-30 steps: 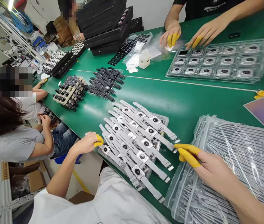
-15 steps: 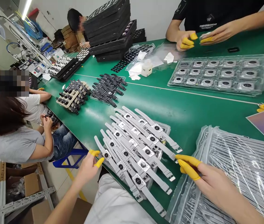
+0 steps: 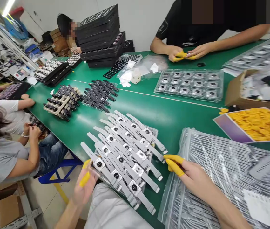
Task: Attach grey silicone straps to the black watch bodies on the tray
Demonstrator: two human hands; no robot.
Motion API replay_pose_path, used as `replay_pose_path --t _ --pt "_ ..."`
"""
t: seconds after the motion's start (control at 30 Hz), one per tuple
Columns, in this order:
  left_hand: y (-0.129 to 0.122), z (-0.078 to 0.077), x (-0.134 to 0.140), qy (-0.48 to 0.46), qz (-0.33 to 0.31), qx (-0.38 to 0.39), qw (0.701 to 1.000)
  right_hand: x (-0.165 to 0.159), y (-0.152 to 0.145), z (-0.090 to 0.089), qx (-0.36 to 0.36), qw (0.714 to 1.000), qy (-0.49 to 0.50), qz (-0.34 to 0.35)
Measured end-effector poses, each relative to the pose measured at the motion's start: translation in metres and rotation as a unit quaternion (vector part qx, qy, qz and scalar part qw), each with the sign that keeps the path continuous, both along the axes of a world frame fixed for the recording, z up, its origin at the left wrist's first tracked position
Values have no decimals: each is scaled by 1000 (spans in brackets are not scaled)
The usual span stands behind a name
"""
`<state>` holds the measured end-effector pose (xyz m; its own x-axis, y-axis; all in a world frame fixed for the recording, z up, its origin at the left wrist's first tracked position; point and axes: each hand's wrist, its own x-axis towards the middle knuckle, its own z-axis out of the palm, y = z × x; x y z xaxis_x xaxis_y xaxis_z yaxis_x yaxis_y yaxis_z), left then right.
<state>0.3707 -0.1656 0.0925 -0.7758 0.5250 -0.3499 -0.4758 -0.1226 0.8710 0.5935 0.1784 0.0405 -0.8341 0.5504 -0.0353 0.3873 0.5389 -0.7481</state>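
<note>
Grey watches [image 3: 135, 188] with long straps lie in slanting rows on a clear plastic tray [image 3: 156, 133] close to my lap. My right hand [image 3: 192, 173], in yellow finger cots, pinches the buckle end of one grey strap at the tray's right side. At the near left corner of the tray is my left hand [image 3: 86, 184], palm turned up, its yellow-tipped fingers apart. Whether that hand touches the tray edge I cannot tell. Beside my right arm lies a large clear bag [image 3: 211, 159] packed with grey straps.
Black straps [image 3: 99, 93] and a beige rack [image 3: 62, 106] stand farther left on the green table. A tray of watch bodies [image 3: 189, 84], yellow finger cots [image 3: 256, 124] and a cardboard box [image 3: 237, 92] are right. Black trays [image 3: 99, 41] are stacked behind. Co-workers sit left and opposite.
The view has swung right, bringing the finger cots and box into sight. My left hand has turned palm up at the tray's corner. My right hand stays on the strap end.
</note>
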Motion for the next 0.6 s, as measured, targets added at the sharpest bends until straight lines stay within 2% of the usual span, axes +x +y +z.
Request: replay_pose_path --t 0.13,0.2,0.27,0.37,0.5,0.6 --pt "4 -42 39 -61 25 69 995 -6 -3 11 -22 1000 3 9" --pt "8 -59 45 -107 18 81 991 -8 -3 15 -30 999 -3 11" --pt "16 -66 40 -154 1 107 982 -10 -3 17 -43 999 -9 14" --pt "31 -60 23 -170 4 163 972 -9 -2 20 -57 998 -1 11" --pt "55 -37 -1 -138 50 188 971 -6 0 22 -63 998 19 -16" --pt "60 -23 -22 -116 70 205 969 -5 1 21 -66 995 33 -60"
